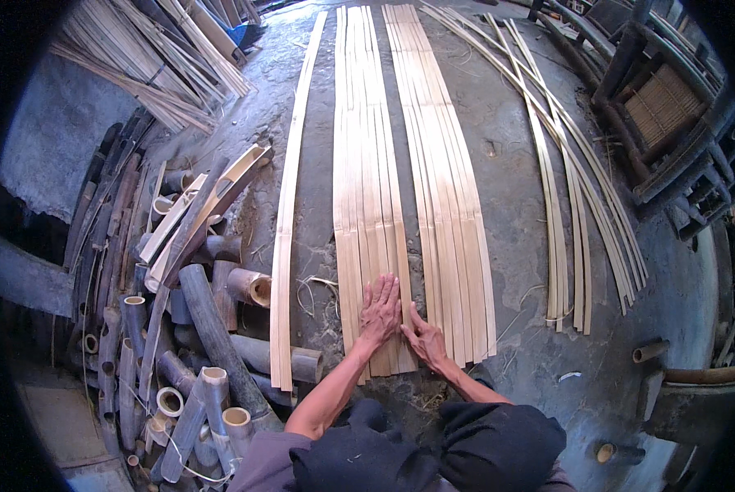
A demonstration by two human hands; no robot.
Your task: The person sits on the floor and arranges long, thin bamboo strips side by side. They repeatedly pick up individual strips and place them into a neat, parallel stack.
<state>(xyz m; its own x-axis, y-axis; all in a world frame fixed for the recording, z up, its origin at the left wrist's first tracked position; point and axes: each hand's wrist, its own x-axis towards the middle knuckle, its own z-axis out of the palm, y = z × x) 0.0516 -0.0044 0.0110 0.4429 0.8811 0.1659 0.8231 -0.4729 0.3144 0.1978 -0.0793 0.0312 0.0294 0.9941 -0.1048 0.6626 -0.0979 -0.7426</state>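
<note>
My left hand [379, 312] lies flat on the near part of a row of long, pale bamboo strips [366, 164], fingers stretched forward and close together. At the right edge of that row is my right hand [427, 340], its fingers extended along the outermost strip and its thumb side touching it. Nothing shows in its grasp, though part of the palm is hidden. A second row of bamboo strips [449, 213] lies just right of my right hand, with a narrow gap between the rows.
Left of the rows lies a lone strip [287, 230]. Loose thin strips [564, 164] cross each other at the right. Cut bamboo tubes [220, 328] are heaped at the near left, and strips [150, 57] lean at the far left. A dark bamboo chair [663, 107] stands far right.
</note>
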